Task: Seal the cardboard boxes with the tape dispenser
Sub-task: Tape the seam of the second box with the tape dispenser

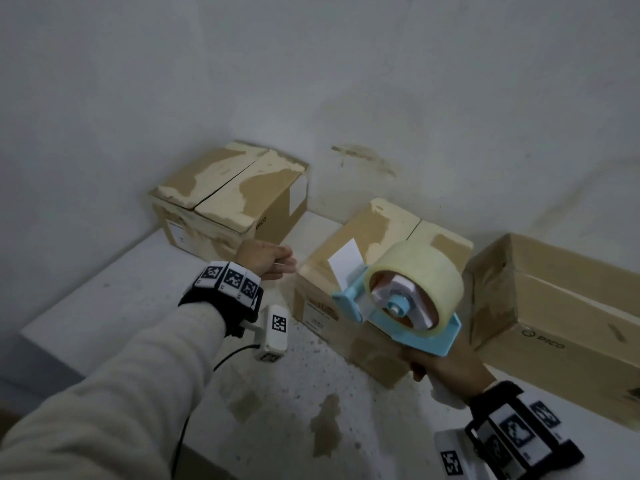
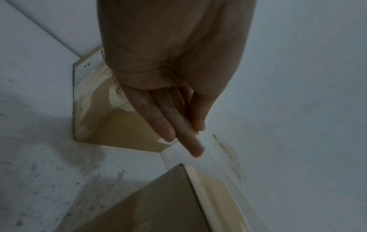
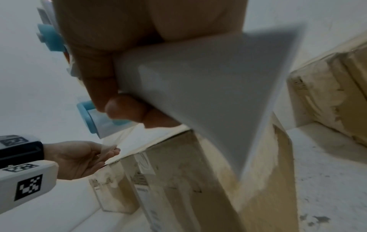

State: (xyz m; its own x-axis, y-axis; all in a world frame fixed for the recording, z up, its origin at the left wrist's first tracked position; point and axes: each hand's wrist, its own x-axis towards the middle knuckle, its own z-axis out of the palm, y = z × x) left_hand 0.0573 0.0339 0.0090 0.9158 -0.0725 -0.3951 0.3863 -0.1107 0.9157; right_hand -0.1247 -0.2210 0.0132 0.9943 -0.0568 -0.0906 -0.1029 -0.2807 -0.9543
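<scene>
A: Which step is in hand?

B: The start of a sealing pass, as I judge it. The right hand point(image 1: 446, 372) holds the tape dispenser point(image 1: 401, 299) up over the middle box point(image 1: 363, 258), which sits on the white worktop point(image 1: 138, 306) between the left box point(image 1: 228, 195) by the wall and the right box point(image 1: 561, 306). The roll of clear tape point(image 1: 419, 271) is above the box top, not on it.

A: And the left hand?

B: The left hand point(image 1: 266, 261) is just beside the middle box's near-left corner. In the right wrist view its fingers point(image 3: 111, 154) seem to have a thin clear strip at their tips, probably the free end of the tape, but the picture is blurred and I cannot tell whether they pinch it.

A: How do the fingers lie?

B: On the left they are nearly straight and close together, thumb alongside. On the right they are curled tight round the dispenser's white handle point(image 3: 198, 87), the thumb pressed against it.

A: What does the next move call for?

B: Getting the tape end down on the side of the middle box near its centre seam point(image 1: 414, 228), pressing it flat, then drawing the dispenser along the seam. The flaps are closed, with torn paper patches, so the tape may grip poorly there.
</scene>
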